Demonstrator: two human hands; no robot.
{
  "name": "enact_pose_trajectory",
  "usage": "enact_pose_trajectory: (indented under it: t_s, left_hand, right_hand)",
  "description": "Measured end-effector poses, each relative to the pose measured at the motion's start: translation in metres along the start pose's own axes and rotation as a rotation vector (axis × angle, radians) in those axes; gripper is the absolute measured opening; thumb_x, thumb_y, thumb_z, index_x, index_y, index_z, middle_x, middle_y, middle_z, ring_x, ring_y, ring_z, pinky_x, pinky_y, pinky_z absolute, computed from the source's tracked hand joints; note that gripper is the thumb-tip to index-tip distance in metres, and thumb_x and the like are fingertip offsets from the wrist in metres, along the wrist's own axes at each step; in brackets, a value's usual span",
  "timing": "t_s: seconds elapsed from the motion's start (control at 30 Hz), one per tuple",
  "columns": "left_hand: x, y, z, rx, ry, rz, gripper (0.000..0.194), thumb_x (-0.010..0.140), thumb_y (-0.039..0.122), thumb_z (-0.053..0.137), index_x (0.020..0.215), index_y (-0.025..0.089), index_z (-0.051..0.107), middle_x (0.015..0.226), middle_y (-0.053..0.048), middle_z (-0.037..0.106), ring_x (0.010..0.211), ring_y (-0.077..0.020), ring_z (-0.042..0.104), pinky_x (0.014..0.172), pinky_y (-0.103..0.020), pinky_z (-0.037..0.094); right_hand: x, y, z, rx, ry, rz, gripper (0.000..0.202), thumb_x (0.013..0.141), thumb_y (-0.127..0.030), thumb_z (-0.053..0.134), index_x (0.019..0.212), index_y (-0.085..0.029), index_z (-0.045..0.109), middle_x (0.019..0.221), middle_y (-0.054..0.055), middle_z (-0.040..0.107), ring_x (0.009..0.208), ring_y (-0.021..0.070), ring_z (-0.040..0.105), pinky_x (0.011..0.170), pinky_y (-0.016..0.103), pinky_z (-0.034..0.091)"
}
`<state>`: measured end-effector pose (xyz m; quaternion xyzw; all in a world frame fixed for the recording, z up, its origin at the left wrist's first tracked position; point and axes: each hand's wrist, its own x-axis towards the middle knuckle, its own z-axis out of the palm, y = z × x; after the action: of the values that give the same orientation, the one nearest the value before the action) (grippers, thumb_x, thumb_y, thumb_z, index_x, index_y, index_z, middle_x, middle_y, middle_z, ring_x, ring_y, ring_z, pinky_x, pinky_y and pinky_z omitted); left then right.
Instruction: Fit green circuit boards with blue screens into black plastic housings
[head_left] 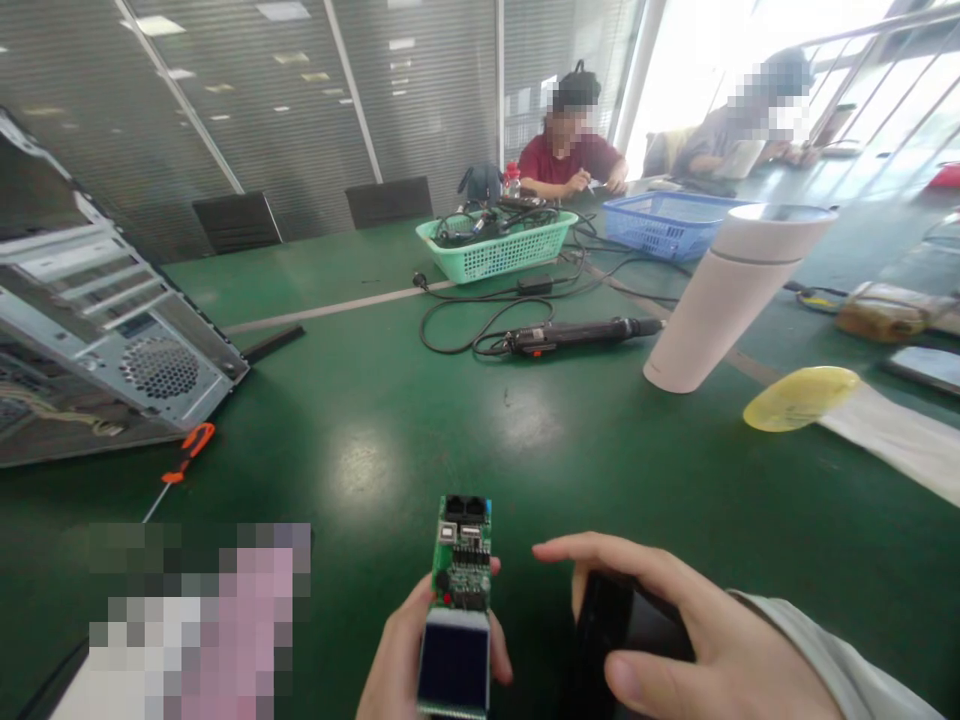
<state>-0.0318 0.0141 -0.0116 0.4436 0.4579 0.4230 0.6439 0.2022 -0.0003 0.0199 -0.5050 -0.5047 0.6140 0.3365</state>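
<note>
While left hand [396,648] grips circuit board [463,570], right hand [705,630] spreads by black object [600,625] — tumbler [731,300] beyond.

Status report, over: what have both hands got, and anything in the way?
Left hand: holding green circuit board. Right hand: curled over dark object, grip unclear. Pale tumbler farther off, not between hands.

Green table [367,400]; cup [731,300], baskets, screwdrivers on top.

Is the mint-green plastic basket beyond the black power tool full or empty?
Full: black cables lie heaped above the green basket's rim.
</note>
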Motion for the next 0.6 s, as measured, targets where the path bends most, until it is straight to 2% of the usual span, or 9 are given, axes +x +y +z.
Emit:
enact_pose_trajectory:
  t_s: [0.17,0.23,0.3,0.4,0.47,0.53,0.6]
  left_hand:
    - [0.011,-0.003,0.002,-0.331,0.000,-0.112,0.048,0.088,0.052,0.054,0.104,0.012,0.075,0.057,-0.006,0.071,0.057,-0.0203,0.062,0.060,-0.030,0.046]
    - [0.016,-0.005,-0.001,-0.426,-0.053,-0.120,0.045,0.087,0.051,0.056,0.104,0.014,0.075,0.062,-0.006,0.074,0.059,-0.0201,0.065,0.059,-0.029,0.047]
    - [0.022,-0.008,-0.005,-0.470,-0.128,-0.101,0.043,0.085,0.051,0.061,0.106,0.016,0.075,0.067,-0.006,0.076,0.058,-0.0195,0.067,0.055,-0.027,0.046]
    - [0.028,-0.011,-0.009,-0.480,-0.186,-0.082,0.045,0.080,0.052,0.069,0.108,0.018,0.076,0.070,-0.006,0.078,0.056,-0.0182,0.069,0.050,-0.024,0.045]
    - [0.030,-0.012,-0.009,-0.487,-0.211,-0.071,0.046,0.075,0.053,0.073,0.106,0.020,0.076,0.071,-0.005,0.080,0.057,-0.0179,0.071,0.049,-0.022,0.047]
    - [0.031,-0.012,-0.008,-0.492,-0.227,-0.063,0.045,0.073,0.053,0.076,0.104,0.020,0.077,0.070,-0.005,0.080,0.057,-0.0179,0.071,0.050,-0.023,0.050]
    - [0.032,-0.013,-0.007,-0.491,-0.234,-0.056,0.045,0.074,0.053,0.076,0.105,0.020,0.077,0.070,-0.005,0.080,0.057,-0.0176,0.071,0.050,-0.022,0.051]
  right_hand:
    - [0.008,0.009,-0.003,0.161,0.032,-0.100,0.057,0.079,-0.064,0.071,0.120,-0.024,0.065,0.102,0.006,0.062,0.097,0.0229,0.059,0.090,0.032,0.049]
    - [0.011,0.003,-0.004,0.306,0.049,-0.066,0.061,0.078,-0.067,0.071,0.120,-0.024,0.064,0.102,0.006,0.061,0.093,0.0207,0.060,0.084,0.029,0.051]
    - [0.014,-0.005,-0.004,0.490,0.100,0.006,0.069,0.073,-0.069,0.075,0.125,-0.026,0.059,0.111,0.005,0.059,0.097,0.0198,0.060,0.081,0.027,0.052]
    - [0.019,-0.013,-0.005,0.687,0.173,0.076,0.073,0.070,-0.060,0.083,0.130,-0.030,0.053,0.128,0.003,0.053,0.111,0.0201,0.056,0.090,0.029,0.052]
    - [0.022,-0.011,-0.007,0.769,0.162,0.115,0.062,0.074,-0.052,0.082,0.125,-0.029,0.056,0.130,0.003,0.053,0.114,0.0200,0.054,0.094,0.033,0.052]
    - [0.025,-0.006,-0.010,0.856,0.113,0.195,0.047,0.079,-0.051,0.077,0.114,-0.022,0.062,0.119,0.005,0.060,0.106,0.0206,0.058,0.092,0.035,0.053]
    - [0.026,-0.001,-0.010,0.929,0.024,0.237,0.042,0.081,-0.050,0.073,0.105,-0.017,0.066,0.096,0.006,0.065,0.091,0.0205,0.063,0.087,0.033,0.054]
